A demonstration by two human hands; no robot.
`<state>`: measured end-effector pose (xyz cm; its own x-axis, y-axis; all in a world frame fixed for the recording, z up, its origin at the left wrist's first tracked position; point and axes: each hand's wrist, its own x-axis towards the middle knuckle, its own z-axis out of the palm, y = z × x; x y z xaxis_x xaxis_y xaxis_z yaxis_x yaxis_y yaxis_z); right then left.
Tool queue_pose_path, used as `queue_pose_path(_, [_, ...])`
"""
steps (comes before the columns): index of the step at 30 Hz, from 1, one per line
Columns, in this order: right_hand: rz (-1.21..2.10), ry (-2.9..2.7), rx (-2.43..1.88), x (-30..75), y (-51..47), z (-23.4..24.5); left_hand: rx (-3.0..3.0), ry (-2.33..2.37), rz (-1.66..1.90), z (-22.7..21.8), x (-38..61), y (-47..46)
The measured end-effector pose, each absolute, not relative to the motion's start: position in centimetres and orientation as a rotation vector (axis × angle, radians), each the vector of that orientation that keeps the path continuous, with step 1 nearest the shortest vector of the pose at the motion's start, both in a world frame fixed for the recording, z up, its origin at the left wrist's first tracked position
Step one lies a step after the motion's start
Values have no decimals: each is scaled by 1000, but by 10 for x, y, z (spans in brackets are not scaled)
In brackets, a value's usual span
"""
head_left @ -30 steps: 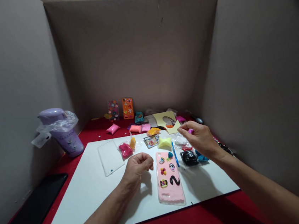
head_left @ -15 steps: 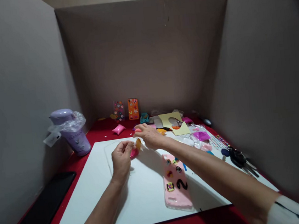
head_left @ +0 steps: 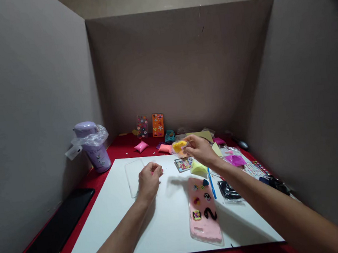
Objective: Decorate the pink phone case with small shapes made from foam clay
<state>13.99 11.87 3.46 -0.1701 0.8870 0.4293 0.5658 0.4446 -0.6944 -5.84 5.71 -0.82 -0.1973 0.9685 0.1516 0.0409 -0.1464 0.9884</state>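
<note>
My right hand (head_left: 202, 150) is closed on a clear packet of yellow clay (head_left: 179, 146), held up above the far edge of the white board (head_left: 164, 231). My left hand (head_left: 149, 181) is pinched over the board, with a small reddish bit showing at its fingertips; what it is I cannot make out. Beside that hand lies a clear phone case (head_left: 131, 181), partly covered by it. A pink phone case (head_left: 206, 227) with small clay shapes and a black squiggle lies nearer me. Below my right hand sit a pale yellow packet (head_left: 199, 169) and a small picture card (head_left: 184, 164).
A blue stick tool (head_left: 212, 184) and a black packet (head_left: 229, 191) lie to the right. Farther back are a coral packet (head_left: 165, 148), a pink packet (head_left: 141, 146) and an upright orange case (head_left: 158, 125). At left stand a purple tumbler (head_left: 98, 156) and a black phone-like slab (head_left: 59, 228).
My right hand has moved right and now holds up the yellow clay packet. The pink and yellowish material by my left hand no longer shows there. The view has shifted slightly.
</note>
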Motion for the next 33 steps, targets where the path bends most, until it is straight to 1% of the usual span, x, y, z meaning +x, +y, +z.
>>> queue_pose_path(3, [646, -1761, -1212, 147, 85, 32, 1279, 1220, 1491, 6, -54, 47])
queue_pose_path(6, [735, -1712, -1180, 153, 55, 27, 1426, 1121, 1498, 27, -43, 30])
queue_pose_path(8, [801, -1693, -1158, 156, 40, 22, 1526, 1038, 1456, 38, -32, 17])
queue_pose_path(10, [917, -1663, -1123, 160, 29, 18, 1596, 1002, 1337, 43, -20, 6])
queue_pose_path(14, [1061, -1576, -1042, 168, 16, 10, 1636, 1102, 1247, 35, -2, 0])
queue_pose_path(19, [1145, -1447, -967, 173, 8, 6, 1531, 1014, 1252, 22, 9, 3])
queue_pose_path(26, [1273, -1233, -826, 176, 8, -4, 1379, 946, 1226, 17, 18, 12])
queue_pose_path(33, [1389, -1089, -711, 177, 11, -9, 1606, 993, 1270, 26, 20, 8])
